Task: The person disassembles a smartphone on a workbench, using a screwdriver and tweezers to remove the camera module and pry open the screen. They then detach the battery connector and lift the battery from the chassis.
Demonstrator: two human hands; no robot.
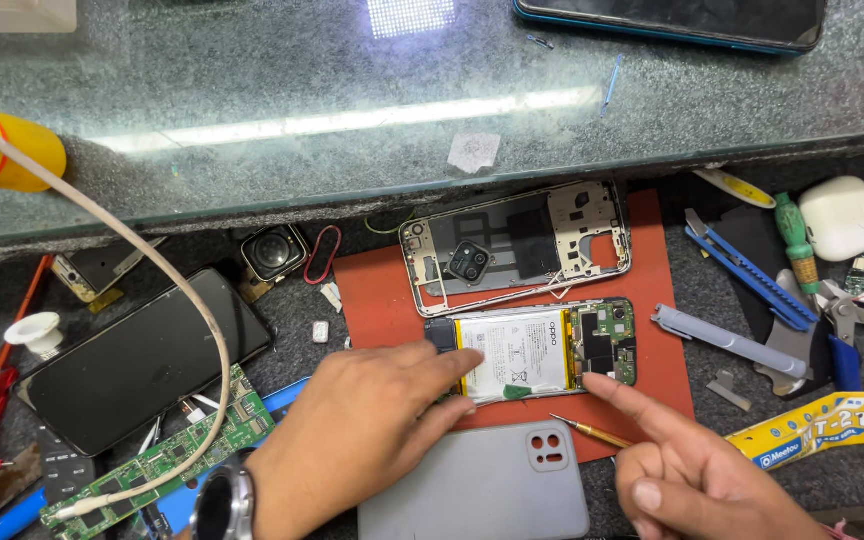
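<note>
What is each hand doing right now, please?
Left hand: open, flat, fingertips resting on the opened phone, holding nothing.
Right hand: index finger pointing at the phone, holding nothing.

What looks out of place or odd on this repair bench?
The opened phone lies on the red mat with battery and board bare; its inner frame sits askew above it. A white cable trails across a dark phone.
</note>
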